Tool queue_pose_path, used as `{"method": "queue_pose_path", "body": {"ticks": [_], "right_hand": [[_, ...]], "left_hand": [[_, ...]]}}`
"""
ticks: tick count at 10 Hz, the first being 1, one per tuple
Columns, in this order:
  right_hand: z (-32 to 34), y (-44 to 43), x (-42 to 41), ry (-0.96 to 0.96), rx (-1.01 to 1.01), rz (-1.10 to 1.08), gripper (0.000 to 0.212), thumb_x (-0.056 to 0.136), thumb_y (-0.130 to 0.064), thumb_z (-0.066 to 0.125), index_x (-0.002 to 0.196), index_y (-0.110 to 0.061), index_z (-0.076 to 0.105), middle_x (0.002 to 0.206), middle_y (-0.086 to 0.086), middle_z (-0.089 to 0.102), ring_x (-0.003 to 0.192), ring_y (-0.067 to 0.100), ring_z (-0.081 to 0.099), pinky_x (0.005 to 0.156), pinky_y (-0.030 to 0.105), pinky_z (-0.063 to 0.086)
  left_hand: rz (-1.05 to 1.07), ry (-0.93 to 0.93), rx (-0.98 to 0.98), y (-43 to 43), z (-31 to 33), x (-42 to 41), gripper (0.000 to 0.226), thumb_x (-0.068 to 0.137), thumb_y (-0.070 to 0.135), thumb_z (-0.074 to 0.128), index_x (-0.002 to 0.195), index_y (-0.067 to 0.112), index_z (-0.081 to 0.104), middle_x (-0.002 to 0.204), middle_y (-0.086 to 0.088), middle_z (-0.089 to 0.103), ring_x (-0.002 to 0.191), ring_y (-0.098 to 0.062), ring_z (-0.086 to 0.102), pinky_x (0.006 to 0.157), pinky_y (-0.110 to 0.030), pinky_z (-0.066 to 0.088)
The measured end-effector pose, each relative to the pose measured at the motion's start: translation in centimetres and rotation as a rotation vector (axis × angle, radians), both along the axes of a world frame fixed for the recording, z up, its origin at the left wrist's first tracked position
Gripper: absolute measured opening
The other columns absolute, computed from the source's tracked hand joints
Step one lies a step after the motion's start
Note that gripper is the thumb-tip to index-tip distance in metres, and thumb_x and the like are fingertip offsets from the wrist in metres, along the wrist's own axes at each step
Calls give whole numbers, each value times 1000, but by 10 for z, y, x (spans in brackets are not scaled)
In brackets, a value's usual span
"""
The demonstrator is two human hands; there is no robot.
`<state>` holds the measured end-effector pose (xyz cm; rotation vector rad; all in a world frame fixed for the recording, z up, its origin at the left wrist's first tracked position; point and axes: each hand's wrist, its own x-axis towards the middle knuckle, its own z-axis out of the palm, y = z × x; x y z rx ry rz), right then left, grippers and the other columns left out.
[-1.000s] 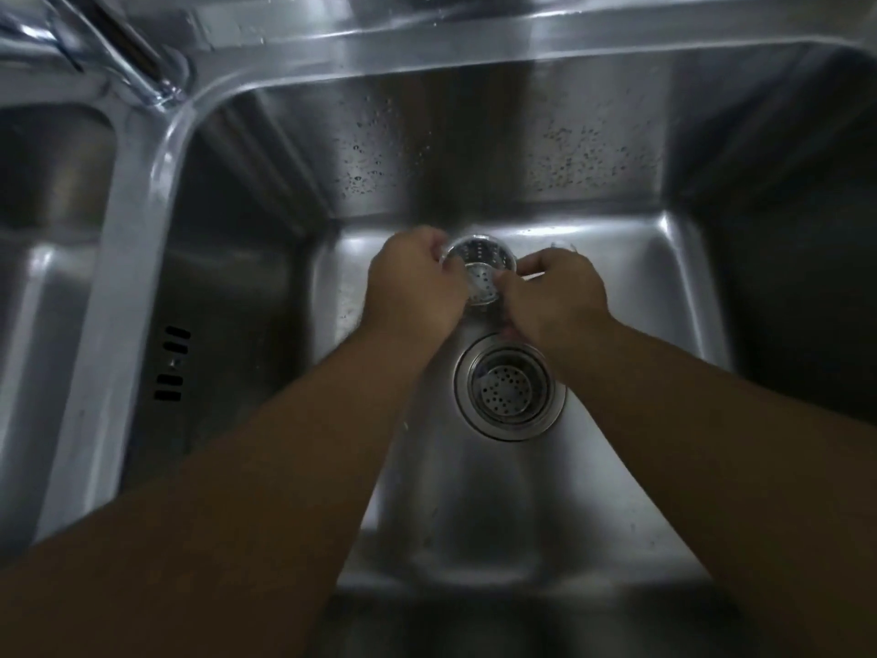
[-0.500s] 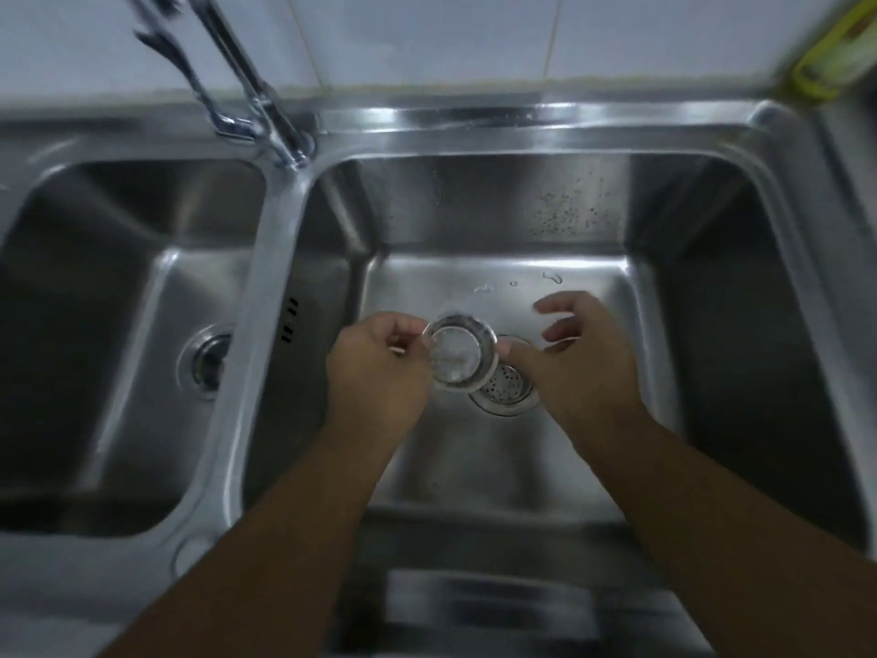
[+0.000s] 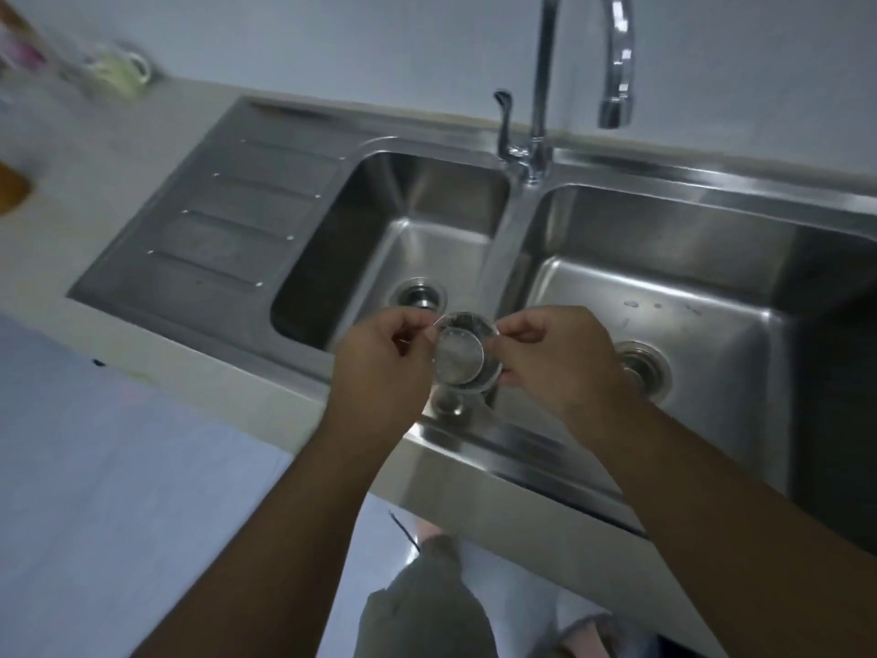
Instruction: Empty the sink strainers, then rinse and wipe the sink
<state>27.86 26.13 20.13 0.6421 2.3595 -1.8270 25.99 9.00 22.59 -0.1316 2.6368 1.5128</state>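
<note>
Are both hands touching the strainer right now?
Touching. The head view shows the left hand pinching one edge of the strainer and the right hand pinching the opposite edge.

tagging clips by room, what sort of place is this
Most likely a home kitchen: a stainless double-bowl sink with a ribbed drainboard and a tall tap between the bowls.

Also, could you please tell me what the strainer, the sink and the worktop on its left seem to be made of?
Strainer: looks like thin bright metal, probably stainless steel; it glints silver, though blur hides its holes.
Sink: brushed stainless steel by its look, a grey satin sheen with soft streaked reflections.
Worktop: pale, matt and smooth; stone or laminate, I cannot tell which.
</note>
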Motion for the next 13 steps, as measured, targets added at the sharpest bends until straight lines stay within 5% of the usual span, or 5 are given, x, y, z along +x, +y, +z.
{"method": "queue_pose_path", "body": {"ticks": [2,6,9,11,13], "right_hand": [[-23,-56,-80,6,57,-67,31,80,-16,84,63,-41,76,64,-11,74,60,9,74,60,29,63],[-174,-114,-236,-199,170,-351,6,85,-20,79,78,-18,80,81,3,79,78,24,77,78,45,64],[-237,-110,-238,-414,202,-369,33,96,-19,64,63,-18,67,78,10,75,77,32,74,76,50,64],[-237,-118,-233,-417,211,-416,30,98,-9,53,120,-14,74,116,6,73,92,19,64,75,21,52],[-215,-125,-232,-499,317,-183,32,99,-10,52,126,-13,69,124,7,69,86,15,60,62,19,41]], "left_hand": [[-113,61,-102,-59,-30,-68,28,82,30,84,99,40,65,92,16,67,83,0,65,69,-9,50],[45,-227,-49,-81,-183,-262,18,86,22,82,81,7,75,78,-11,75,78,-28,75,78,-43,64],[-18,-544,52,-76,-255,-273,23,84,19,60,71,1,68,65,-9,57,67,-19,52,63,-33,43],[-198,-536,-104,-79,-252,-275,25,92,19,55,100,13,78,106,-7,76,98,-26,67,83,-34,51],[-495,-371,-411,-83,-241,-264,31,97,19,54,121,6,69,128,-17,61,119,-37,60,96,-41,53]]}}
